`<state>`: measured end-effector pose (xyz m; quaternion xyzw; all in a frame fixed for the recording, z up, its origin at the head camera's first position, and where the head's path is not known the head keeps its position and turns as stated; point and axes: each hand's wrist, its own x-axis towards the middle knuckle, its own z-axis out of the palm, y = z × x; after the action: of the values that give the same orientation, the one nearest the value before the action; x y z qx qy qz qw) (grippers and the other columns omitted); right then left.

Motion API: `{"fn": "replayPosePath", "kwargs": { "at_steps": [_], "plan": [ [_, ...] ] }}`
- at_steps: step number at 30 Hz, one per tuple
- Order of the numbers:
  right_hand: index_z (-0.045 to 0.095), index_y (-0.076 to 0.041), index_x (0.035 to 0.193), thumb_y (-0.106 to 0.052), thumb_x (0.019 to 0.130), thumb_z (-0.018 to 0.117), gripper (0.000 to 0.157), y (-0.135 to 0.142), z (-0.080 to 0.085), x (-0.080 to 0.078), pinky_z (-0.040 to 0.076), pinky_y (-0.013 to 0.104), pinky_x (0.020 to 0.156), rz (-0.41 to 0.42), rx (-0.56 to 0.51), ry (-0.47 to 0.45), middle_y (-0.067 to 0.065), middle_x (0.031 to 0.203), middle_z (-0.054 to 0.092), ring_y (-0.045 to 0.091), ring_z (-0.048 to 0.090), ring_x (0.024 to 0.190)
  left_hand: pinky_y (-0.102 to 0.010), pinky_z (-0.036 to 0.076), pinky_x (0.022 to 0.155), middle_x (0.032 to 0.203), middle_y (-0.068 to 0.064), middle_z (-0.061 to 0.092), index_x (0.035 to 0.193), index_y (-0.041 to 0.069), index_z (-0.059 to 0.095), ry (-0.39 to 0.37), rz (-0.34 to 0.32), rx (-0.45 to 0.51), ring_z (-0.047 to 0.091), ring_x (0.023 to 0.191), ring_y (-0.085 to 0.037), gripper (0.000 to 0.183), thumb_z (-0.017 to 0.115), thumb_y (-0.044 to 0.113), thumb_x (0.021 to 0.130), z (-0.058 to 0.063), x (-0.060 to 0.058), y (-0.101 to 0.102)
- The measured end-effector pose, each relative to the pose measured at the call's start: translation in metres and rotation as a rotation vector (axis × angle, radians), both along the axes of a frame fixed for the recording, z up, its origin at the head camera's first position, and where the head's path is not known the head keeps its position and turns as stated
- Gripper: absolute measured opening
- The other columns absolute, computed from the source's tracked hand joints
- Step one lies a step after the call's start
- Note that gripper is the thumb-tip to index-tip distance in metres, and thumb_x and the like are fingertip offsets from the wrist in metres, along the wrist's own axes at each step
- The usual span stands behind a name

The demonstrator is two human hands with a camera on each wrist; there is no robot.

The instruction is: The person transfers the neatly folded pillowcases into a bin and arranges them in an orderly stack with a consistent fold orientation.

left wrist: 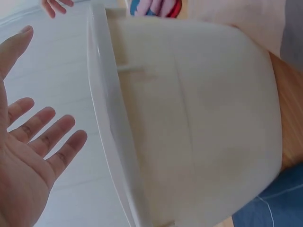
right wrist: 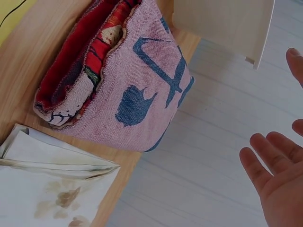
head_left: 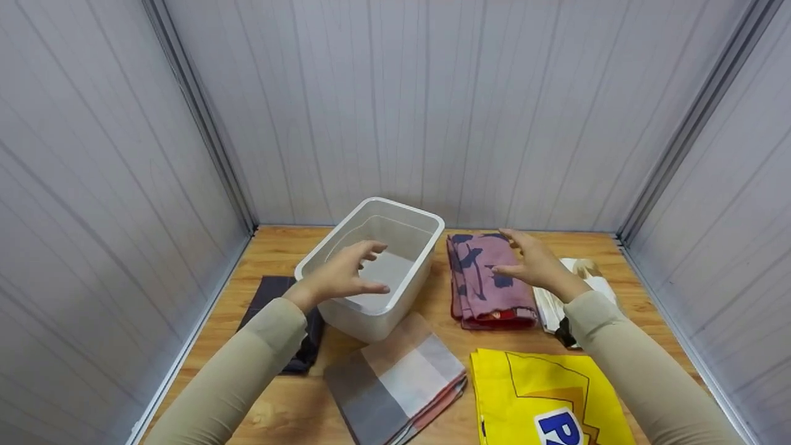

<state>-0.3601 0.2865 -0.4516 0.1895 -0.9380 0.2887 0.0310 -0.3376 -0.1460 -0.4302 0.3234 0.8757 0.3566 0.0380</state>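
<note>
Above the near rim of a white plastic bin [head_left: 371, 321] is the left hand [head_left: 343, 272], fingers spread and nothing held. The left wrist view shows that hand [left wrist: 33, 156] apart from the bin's rim [left wrist: 111, 118]. The right hand [head_left: 534, 262] hovers over the right side of a folded pink-purple cloth with dark blue patches [head_left: 479, 278]. In the right wrist view the right hand [right wrist: 284, 175] holds nothing and stays apart from the pink cloth [right wrist: 137, 90], whose red patterned layers show at the fold. No folded cloth is visible inside the bin.
A dark folded cloth [head_left: 262, 296] lies left of the bin, partly behind the left forearm. In front is a checked grey, white and brown cloth [head_left: 395, 377]. A yellow printed cloth [head_left: 544, 389] and a white cloth [head_left: 602, 284] lie right. Panel walls [head_left: 395, 111] surround the wooden table.
</note>
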Motion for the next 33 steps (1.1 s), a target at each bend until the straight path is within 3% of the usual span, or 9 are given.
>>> {"fn": "replayPosePath", "kwargs": {
  "at_steps": [9, 22, 29, 33],
  "plan": [
    [0.046, 0.0, 0.161, -0.023, 0.094, 0.087, 0.082, -0.004, -0.005, 0.005, 0.056, 0.065, 0.102, 0.018, -0.034, 0.01, 0.029, 0.142, 0.062, 0.047, 0.066, 0.121, -0.058, 0.056, 0.109, 0.15, -0.022, 0.061, 0.152, 0.001, 0.054, -0.002, -0.066, 0.039, 0.065, 0.133, -0.043, 0.077, 0.091, 0.024, 0.088, 0.003, 0.009, 0.019],
    [0.047, -0.001, 0.161, -0.02, 0.095, 0.086, 0.079, -0.008, -0.008, 0.011, 0.057, 0.063, 0.103, 0.046, -0.034, -0.049, 0.024, 0.141, 0.064, 0.042, 0.065, 0.119, -0.053, 0.057, 0.107, 0.148, -0.022, 0.062, 0.151, 0.0, 0.055, 0.028, -0.151, 0.049, 0.067, 0.127, -0.038, 0.077, 0.091, 0.025, 0.088, 0.008, 0.027, 0.041],
    [0.048, -0.001, 0.159, -0.017, 0.095, 0.085, 0.076, -0.013, -0.01, 0.012, 0.058, 0.062, 0.102, 0.091, -0.041, -0.049, 0.026, 0.138, 0.065, 0.042, 0.066, 0.119, -0.051, 0.056, 0.11, 0.15, -0.016, 0.063, 0.152, 0.004, 0.055, -0.012, -0.182, 0.052, 0.066, 0.129, -0.035, 0.074, 0.089, 0.024, 0.09, 0.006, 0.037, 0.046],
    [0.049, -0.002, 0.158, -0.018, 0.095, 0.086, 0.076, -0.016, -0.012, 0.013, 0.057, 0.062, 0.102, 0.108, -0.045, -0.046, 0.026, 0.137, 0.066, 0.042, 0.066, 0.119, -0.05, 0.055, 0.111, 0.148, -0.017, 0.064, 0.152, 0.004, 0.055, 0.003, -0.2, 0.04, 0.067, 0.128, -0.034, 0.073, 0.09, 0.022, 0.09, 0.005, 0.041, 0.049]
  ]
}}
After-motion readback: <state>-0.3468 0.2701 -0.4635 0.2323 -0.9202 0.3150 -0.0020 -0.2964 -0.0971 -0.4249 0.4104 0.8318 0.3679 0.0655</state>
